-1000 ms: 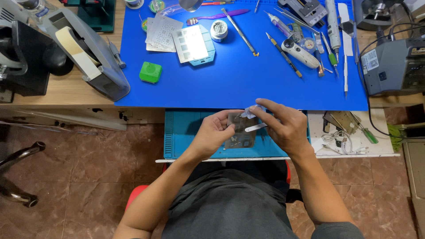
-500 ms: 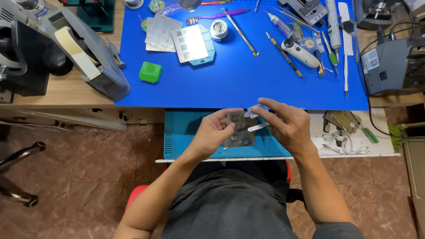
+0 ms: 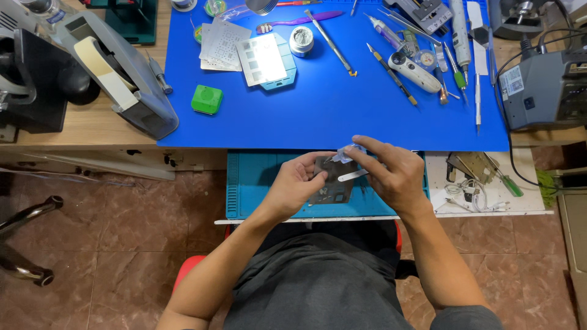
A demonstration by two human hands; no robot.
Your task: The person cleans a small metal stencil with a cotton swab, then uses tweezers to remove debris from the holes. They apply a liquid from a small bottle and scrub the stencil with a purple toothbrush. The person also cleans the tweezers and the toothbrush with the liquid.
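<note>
My left hand (image 3: pixel 298 185) grips a dark metal plate (image 3: pixel 331 181) in its fingers; my right hand (image 3: pixel 391 174) pinches a small flat tool (image 3: pixel 352 176) against it.

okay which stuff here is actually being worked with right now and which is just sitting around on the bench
In hand:
left hand holding a thin grey metal plate
right hand with a slim metal tool and a small bluish wad

Lying about:
green square box
tape dispenser
stencil sheets
round tin
grey bench unit

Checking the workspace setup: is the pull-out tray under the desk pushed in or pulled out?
Pulled out: the teal tray juts past the desk edge, under both hands.
</note>
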